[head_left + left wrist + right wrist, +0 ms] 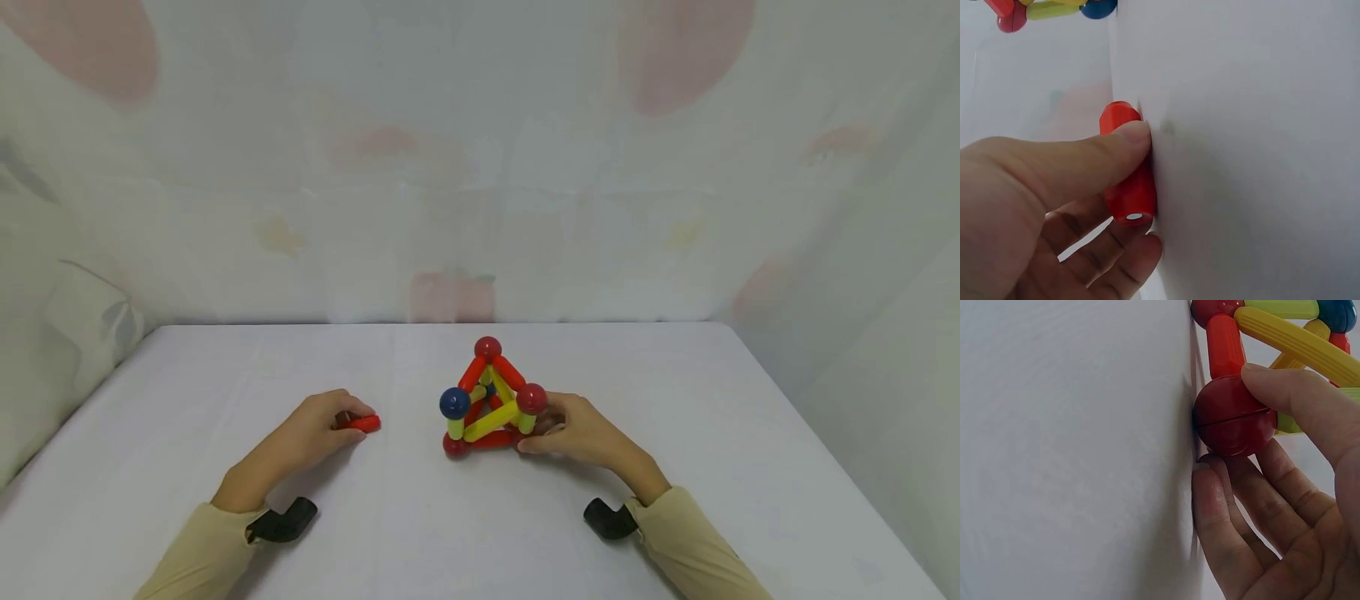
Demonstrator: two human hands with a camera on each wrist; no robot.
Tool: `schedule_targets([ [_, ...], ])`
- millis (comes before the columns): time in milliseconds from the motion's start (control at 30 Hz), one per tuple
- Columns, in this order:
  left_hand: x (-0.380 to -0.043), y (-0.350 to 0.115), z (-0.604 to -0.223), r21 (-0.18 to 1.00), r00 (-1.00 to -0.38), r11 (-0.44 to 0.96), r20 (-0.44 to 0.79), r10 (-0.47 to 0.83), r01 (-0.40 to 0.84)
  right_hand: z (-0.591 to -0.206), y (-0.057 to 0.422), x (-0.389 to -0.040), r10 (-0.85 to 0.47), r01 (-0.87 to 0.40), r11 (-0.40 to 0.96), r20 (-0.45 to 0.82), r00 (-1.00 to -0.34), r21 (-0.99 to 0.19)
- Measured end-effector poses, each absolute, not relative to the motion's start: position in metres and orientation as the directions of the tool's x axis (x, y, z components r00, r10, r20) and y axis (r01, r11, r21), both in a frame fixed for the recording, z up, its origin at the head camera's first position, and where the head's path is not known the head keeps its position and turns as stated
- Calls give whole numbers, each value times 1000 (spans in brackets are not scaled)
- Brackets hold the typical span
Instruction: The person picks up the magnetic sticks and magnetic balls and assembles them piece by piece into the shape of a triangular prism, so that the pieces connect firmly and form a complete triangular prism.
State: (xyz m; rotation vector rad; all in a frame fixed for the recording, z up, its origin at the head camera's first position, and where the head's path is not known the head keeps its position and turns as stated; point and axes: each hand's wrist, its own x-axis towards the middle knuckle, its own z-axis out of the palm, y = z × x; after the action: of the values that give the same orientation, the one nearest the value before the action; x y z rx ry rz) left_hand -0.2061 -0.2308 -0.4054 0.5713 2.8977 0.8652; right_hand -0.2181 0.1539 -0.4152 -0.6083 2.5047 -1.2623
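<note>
My left hand (318, 429) pinches a short red magnetic rod (1132, 197) between thumb and fingers, low over the white tabletop. One end of this rod shows a small pale metallic spot. To the right stands a frame of magnetic rods and balls, with a red ball (488, 348) on top, a blue ball (455, 403) at left and a yellow rod (491, 422) slanting across its front. My right hand (585, 429) holds the frame's lower right red ball (1235, 419), thumb on one side and fingers around the other.
A white cloth covers the table (480, 533). Behind its far edge hangs a pale patterned curtain (480, 208). Dark curved pieces (285, 521) stick out from both sleeve cuffs, close over the tabletop.
</note>
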Motion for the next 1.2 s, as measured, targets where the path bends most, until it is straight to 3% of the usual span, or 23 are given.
schedule_targets([
  [367,-204,-213,-399,503,-922,781,90,377,369,-416,151,-218,-486,-232,512,-56,-872,-827],
  [633,-202,-189,-378,505,-894,737,251,371,448,-416,151,-218,-481,-235,517,-53,-875,-823],
  [867,-198,-170,-361,475,-834,694,409,371,541,-417,150,-218,-480,-233,518,-54,-876,-823],
  [1200,-193,-146,-344,464,-792,657,481,377,594,-415,148,-215,-465,-197,522,-83,-882,-830],
])
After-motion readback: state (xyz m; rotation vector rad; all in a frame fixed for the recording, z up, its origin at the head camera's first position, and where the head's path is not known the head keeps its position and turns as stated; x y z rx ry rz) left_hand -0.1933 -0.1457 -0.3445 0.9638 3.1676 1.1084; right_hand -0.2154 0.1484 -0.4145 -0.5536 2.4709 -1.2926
